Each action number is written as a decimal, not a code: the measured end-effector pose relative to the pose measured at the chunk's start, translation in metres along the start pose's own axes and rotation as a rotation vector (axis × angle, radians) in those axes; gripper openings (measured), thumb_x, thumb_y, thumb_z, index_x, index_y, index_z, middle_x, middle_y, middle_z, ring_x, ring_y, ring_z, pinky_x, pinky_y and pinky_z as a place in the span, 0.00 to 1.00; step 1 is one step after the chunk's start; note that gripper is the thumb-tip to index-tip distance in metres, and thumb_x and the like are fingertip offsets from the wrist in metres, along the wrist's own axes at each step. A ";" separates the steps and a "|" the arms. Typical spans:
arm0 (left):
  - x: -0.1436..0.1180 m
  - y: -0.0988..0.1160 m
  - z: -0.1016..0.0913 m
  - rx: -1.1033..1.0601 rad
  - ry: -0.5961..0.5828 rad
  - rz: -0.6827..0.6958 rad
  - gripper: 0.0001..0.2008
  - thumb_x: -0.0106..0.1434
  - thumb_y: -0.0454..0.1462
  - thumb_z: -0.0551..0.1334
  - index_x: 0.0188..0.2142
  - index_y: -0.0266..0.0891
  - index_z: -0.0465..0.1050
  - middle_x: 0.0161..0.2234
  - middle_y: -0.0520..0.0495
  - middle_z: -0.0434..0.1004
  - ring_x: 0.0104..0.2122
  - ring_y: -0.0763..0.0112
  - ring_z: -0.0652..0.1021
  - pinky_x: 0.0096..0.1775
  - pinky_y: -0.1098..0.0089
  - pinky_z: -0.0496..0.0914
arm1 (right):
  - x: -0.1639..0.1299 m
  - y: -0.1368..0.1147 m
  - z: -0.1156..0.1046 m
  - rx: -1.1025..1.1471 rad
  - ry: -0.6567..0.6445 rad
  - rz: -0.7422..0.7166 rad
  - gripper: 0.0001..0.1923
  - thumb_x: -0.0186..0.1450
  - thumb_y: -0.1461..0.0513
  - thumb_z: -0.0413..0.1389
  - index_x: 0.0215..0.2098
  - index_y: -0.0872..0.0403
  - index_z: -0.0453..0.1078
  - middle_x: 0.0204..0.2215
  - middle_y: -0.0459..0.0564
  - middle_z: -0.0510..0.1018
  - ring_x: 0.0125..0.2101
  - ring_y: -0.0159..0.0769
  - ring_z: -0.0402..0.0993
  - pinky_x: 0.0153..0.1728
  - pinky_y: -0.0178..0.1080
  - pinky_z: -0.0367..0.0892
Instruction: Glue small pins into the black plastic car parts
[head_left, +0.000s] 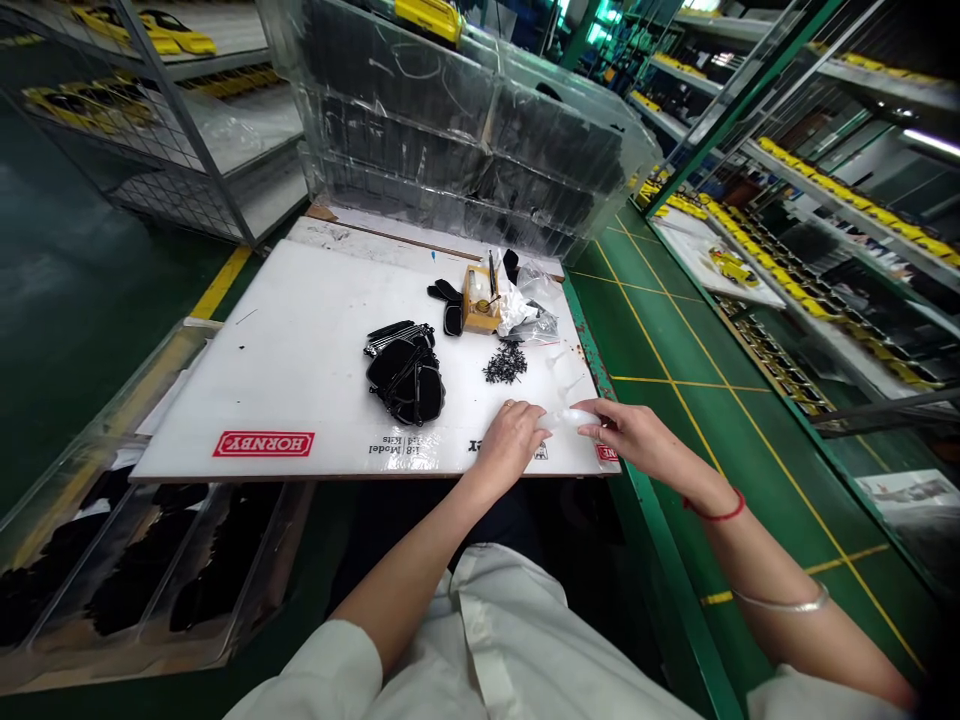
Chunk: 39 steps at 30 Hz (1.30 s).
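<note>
Near the board's front right corner, my left hand [514, 437] and my right hand [634, 432] face each other with fingertips pinched. Between them is a small whitish, translucent plastic piece [564, 418], bottle-like in shape, with both hands gripping its ends. Its exact kind is too blurred to tell. Just beyond the fingers lie clear nozzle-like pieces [556, 365]. A heap of tiny black parts [506, 362] sits past my left hand. Farther left is a stack of black framed parts [405, 375], some with shiny rims.
The white board [285, 350] carries a small yellow box [481, 300] with tools, plastic bags [536, 300] and loose black parts [448, 300]. Behind stands a large clear compartmented bin [465, 130]. Trays of black parts [142, 560] lie low left; racks with yellow model cars flank me.
</note>
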<state>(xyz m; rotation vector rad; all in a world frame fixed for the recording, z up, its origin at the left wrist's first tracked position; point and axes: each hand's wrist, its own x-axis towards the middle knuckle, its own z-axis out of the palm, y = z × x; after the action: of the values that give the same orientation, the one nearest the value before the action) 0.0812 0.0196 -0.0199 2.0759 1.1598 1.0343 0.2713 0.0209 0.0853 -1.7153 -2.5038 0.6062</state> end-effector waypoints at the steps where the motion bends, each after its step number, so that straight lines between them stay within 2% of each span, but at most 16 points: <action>1: 0.000 0.000 0.000 0.000 0.001 -0.001 0.10 0.62 0.37 0.60 0.42 0.36 0.70 0.37 0.44 0.74 0.40 0.63 0.71 0.47 0.63 0.67 | -0.001 0.002 0.003 0.046 0.008 0.008 0.16 0.65 0.53 0.51 0.47 0.51 0.70 0.35 0.49 0.79 0.27 0.35 0.71 0.30 0.36 0.66; 9: 0.000 -0.002 0.000 -0.006 -0.001 -0.005 0.09 0.61 0.36 0.61 0.42 0.38 0.69 0.38 0.45 0.73 0.40 0.62 0.71 0.47 0.61 0.67 | -0.006 0.020 0.023 0.688 0.014 0.192 0.22 0.59 0.50 0.58 0.47 0.53 0.65 0.28 0.45 0.72 0.23 0.30 0.65 0.21 0.33 0.61; 15: -0.002 -0.001 -0.001 0.000 0.001 0.009 0.09 0.61 0.36 0.61 0.41 0.37 0.70 0.36 0.45 0.73 0.39 0.62 0.71 0.45 0.62 0.68 | -0.003 0.018 0.025 0.798 0.077 0.178 0.22 0.56 0.51 0.61 0.42 0.55 0.65 0.28 0.46 0.73 0.27 0.30 0.68 0.26 0.34 0.65; 18: -0.003 -0.003 -0.003 -0.026 0.003 0.031 0.14 0.59 0.39 0.63 0.44 0.37 0.69 0.38 0.45 0.73 0.41 0.63 0.71 0.45 0.62 0.68 | 0.000 0.013 0.022 0.856 0.116 0.158 0.21 0.56 0.52 0.61 0.41 0.55 0.65 0.28 0.47 0.74 0.28 0.31 0.69 0.28 0.35 0.66; 21: 0.000 -0.002 -0.012 -0.132 0.017 -0.004 0.20 0.57 0.43 0.65 0.47 0.39 0.68 0.43 0.44 0.73 0.44 0.62 0.72 0.47 0.61 0.68 | 0.002 0.008 0.020 0.913 0.151 0.121 0.21 0.56 0.52 0.61 0.41 0.55 0.65 0.29 0.48 0.75 0.28 0.31 0.69 0.28 0.35 0.66; 23: 0.005 0.003 -0.022 -0.201 0.032 -0.040 0.20 0.57 0.44 0.65 0.47 0.40 0.68 0.45 0.44 0.72 0.45 0.62 0.72 0.46 0.62 0.69 | 0.005 0.004 0.018 0.947 0.171 0.089 0.20 0.57 0.52 0.61 0.41 0.56 0.66 0.32 0.50 0.76 0.29 0.31 0.69 0.29 0.35 0.67; 27: 0.019 0.021 -0.045 -0.311 0.045 -0.077 0.14 0.59 0.40 0.63 0.45 0.42 0.70 0.45 0.46 0.73 0.42 0.67 0.74 0.39 0.67 0.71 | 0.014 -0.007 0.011 0.995 0.215 0.025 0.21 0.57 0.52 0.61 0.43 0.56 0.67 0.35 0.52 0.76 0.30 0.32 0.70 0.31 0.36 0.68; 30: 0.024 0.028 -0.053 -0.343 0.038 -0.102 0.12 0.61 0.39 0.62 0.44 0.42 0.71 0.44 0.47 0.74 0.40 0.68 0.75 0.38 0.68 0.71 | 0.018 -0.016 0.006 1.011 0.247 -0.021 0.20 0.57 0.53 0.61 0.43 0.55 0.68 0.34 0.51 0.76 0.31 0.32 0.70 0.31 0.36 0.68; 36: 0.010 0.014 -0.044 -0.200 0.059 -0.037 0.17 0.57 0.42 0.65 0.45 0.42 0.69 0.44 0.45 0.73 0.45 0.63 0.73 0.44 0.62 0.69 | 0.008 -0.014 0.004 0.769 0.245 0.064 0.24 0.57 0.50 0.59 0.46 0.55 0.71 0.31 0.50 0.76 0.28 0.33 0.69 0.29 0.38 0.69; 39: 0.001 0.007 -0.035 -0.129 0.048 -0.005 0.20 0.55 0.43 0.67 0.46 0.41 0.69 0.44 0.45 0.74 0.45 0.62 0.72 0.48 0.60 0.67 | -0.002 -0.004 0.006 0.639 0.220 0.077 0.24 0.59 0.50 0.56 0.49 0.54 0.70 0.39 0.52 0.77 0.31 0.35 0.70 0.31 0.38 0.70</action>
<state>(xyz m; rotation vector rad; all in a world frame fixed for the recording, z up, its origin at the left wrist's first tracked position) 0.0559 0.0199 0.0053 1.9566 1.0914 1.1318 0.2669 0.0164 0.0819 -1.5226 -1.8212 1.0193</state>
